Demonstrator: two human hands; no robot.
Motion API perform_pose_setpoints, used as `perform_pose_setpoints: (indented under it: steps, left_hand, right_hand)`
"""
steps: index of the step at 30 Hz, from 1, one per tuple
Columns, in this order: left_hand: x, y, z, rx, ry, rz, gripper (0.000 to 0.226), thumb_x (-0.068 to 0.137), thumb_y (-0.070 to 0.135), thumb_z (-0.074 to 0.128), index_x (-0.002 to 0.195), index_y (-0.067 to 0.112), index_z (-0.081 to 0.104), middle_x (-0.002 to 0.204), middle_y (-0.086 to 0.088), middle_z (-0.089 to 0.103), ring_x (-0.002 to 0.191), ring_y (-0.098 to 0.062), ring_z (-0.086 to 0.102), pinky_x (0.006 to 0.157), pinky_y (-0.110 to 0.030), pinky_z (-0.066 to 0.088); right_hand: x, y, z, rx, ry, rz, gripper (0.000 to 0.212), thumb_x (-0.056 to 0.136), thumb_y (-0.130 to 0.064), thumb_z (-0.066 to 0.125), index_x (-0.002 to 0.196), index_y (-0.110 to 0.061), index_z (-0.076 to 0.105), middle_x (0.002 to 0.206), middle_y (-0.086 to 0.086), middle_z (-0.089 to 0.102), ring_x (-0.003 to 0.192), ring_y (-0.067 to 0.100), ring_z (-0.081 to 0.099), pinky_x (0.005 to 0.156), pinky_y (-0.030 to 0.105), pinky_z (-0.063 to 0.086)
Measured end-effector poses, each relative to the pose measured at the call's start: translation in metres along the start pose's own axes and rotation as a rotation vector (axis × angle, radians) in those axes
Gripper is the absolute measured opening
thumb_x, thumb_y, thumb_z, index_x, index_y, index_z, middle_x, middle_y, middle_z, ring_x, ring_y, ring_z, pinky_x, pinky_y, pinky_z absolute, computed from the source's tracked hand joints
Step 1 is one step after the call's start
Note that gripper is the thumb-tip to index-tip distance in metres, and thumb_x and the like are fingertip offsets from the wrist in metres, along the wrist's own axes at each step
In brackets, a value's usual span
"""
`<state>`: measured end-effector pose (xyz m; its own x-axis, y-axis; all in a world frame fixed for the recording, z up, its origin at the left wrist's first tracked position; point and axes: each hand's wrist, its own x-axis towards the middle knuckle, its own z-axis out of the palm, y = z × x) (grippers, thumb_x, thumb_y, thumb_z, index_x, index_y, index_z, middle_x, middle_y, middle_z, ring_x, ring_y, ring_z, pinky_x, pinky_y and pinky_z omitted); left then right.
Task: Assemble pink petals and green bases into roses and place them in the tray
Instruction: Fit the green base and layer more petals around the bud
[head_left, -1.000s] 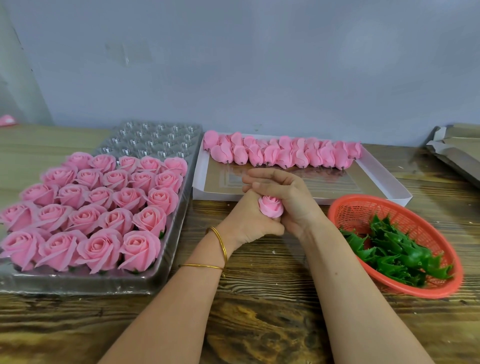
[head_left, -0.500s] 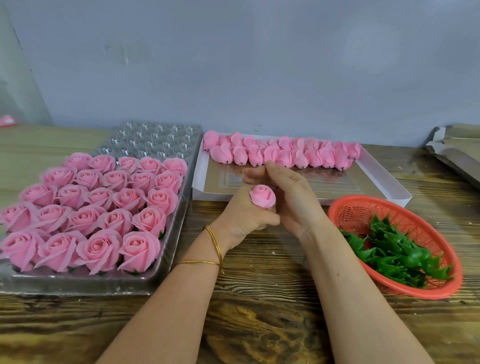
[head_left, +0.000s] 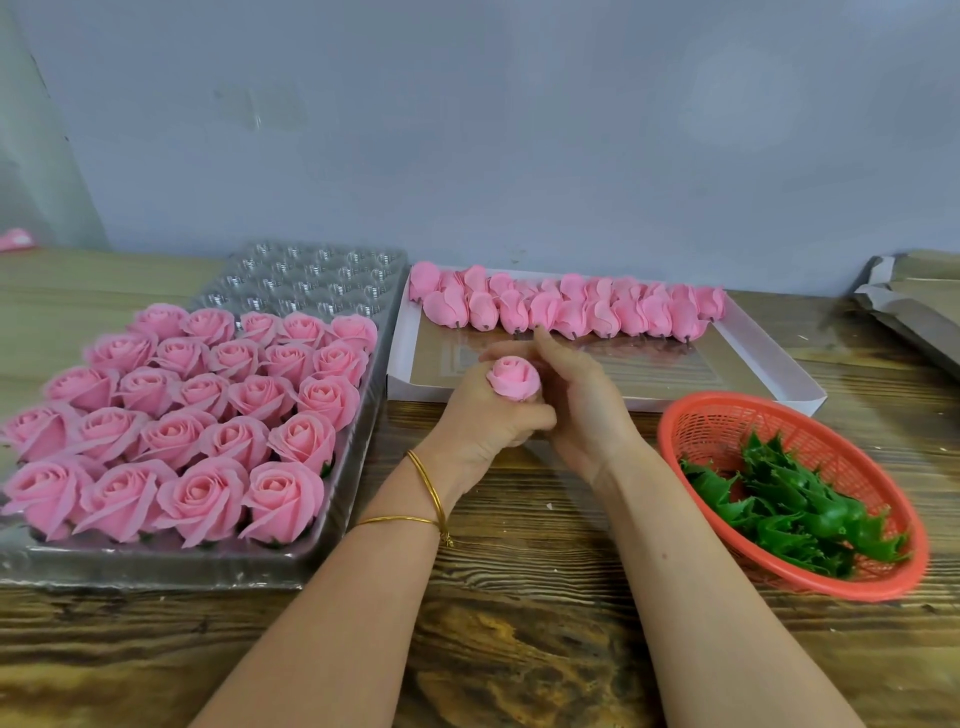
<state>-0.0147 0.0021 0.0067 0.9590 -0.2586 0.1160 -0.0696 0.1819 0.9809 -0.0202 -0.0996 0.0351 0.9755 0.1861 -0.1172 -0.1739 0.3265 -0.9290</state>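
L hand (head_left: 485, 423) grips rose (head_left: 513, 378); R hand (head_left: 582, 402) flat.

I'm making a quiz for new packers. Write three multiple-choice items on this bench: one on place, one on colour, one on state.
1. Where do the green bases lie? A in a jar; B in the basket at the right; C in a bag.
2. What colour is the basket? A orange-red; B blue; C white.
3. What is the left hand doing? A holding scissors; B lying flat; C gripping a pink rose bud.
Key: 1 B, the bases heap in its mesh bowl; 2 A, rim and mesh are orange-red; 3 C, fingers curl round the bud's lower part.
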Motion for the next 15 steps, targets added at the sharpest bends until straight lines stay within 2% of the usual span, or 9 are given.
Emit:
perform_pose_setpoints:
  steps: [2, 3, 6, 8, 10, 12, 15]
  left_hand:
    - [0.001, 0.002, -0.002, -0.043, 0.034, 0.035, 0.037, 0.066, -0.016, 0.066, 0.081, 0.017, 0.071, 0.054, 0.005, 0.057, 0.045, -0.005, 0.05, 0.042, -0.015, 0.038]
    - [0.001, 0.002, -0.003, -0.057, 0.059, 0.056, 0.038, 0.066, -0.014, 0.068, 0.083, 0.02, 0.074, 0.056, 0.005, 0.06, 0.045, -0.004, 0.051, 0.043, -0.015, 0.04]
    - [0.004, 0.0, -0.004, -0.043, 0.184, 0.096, 0.027, 0.065, -0.003, 0.074, 0.061, 0.023, 0.07, 0.05, 0.006, 0.057, 0.043, -0.006, 0.052, 0.047, -0.02, 0.045]
    - [0.006, 0.0, -0.004, -0.045, 0.233, 0.126, 0.024, 0.062, 0.001, 0.076, 0.054, 0.021, 0.064, 0.053, 0.003, 0.058, 0.053, -0.013, 0.06, 0.057, -0.029, 0.052]
    - [0.006, 0.002, -0.003, -0.042, 0.241, 0.172, 0.024, 0.061, 0.0, 0.075, 0.057, 0.022, 0.066, 0.059, 0.0, 0.064, 0.063, -0.021, 0.067, 0.061, -0.034, 0.054]
    - [0.005, 0.004, -0.001, -0.053, 0.238, 0.213, 0.026, 0.063, -0.003, 0.074, 0.062, 0.023, 0.07, 0.065, -0.001, 0.069, 0.067, -0.02, 0.069, 0.061, -0.032, 0.055]
    - [0.001, 0.008, 0.0, -0.094, 0.269, 0.221, 0.017, 0.063, 0.004, 0.077, 0.071, 0.019, 0.073, 0.075, -0.008, 0.072, 0.077, -0.023, 0.071, 0.068, -0.034, 0.058]
  right_hand:
    - [0.001, 0.0, -0.002, 0.054, 0.005, -0.008, 0.038, 0.101, -0.03, 0.043, 0.103, -0.003, 0.07, 0.098, 0.012, 0.07, 0.086, 0.02, 0.067, 0.067, 0.03, 0.052]
    - [0.002, 0.001, -0.002, 0.087, 0.005, -0.02, 0.036, 0.1, -0.026, 0.042, 0.102, -0.003, 0.069, 0.098, 0.013, 0.07, 0.086, 0.021, 0.066, 0.067, 0.03, 0.052]
    - [0.003, 0.002, -0.003, 0.122, 0.003, -0.055, 0.031, 0.093, -0.013, 0.042, 0.095, -0.001, 0.071, 0.097, 0.02, 0.064, 0.079, 0.025, 0.062, 0.062, 0.029, 0.051]
    - [0.005, 0.004, -0.005, 0.127, -0.007, -0.059, 0.03, 0.087, -0.008, 0.043, 0.095, -0.001, 0.072, 0.097, 0.019, 0.064, 0.077, 0.023, 0.063, 0.063, 0.028, 0.054]
    - [0.006, 0.005, -0.006, 0.134, -0.031, -0.054, 0.033, 0.075, -0.007, 0.045, 0.097, -0.001, 0.069, 0.096, 0.014, 0.068, 0.085, 0.02, 0.065, 0.07, 0.027, 0.056]
    - [0.007, 0.005, -0.008, 0.157, -0.053, -0.066, 0.041, 0.064, -0.01, 0.048, 0.098, 0.0, 0.069, 0.092, 0.012, 0.071, 0.085, 0.019, 0.068, 0.071, 0.026, 0.056]
    - [0.008, 0.005, -0.012, 0.194, -0.035, -0.074, 0.044, 0.062, -0.01, 0.047, 0.098, 0.003, 0.068, 0.091, 0.014, 0.073, 0.084, 0.02, 0.07, 0.073, 0.028, 0.057]
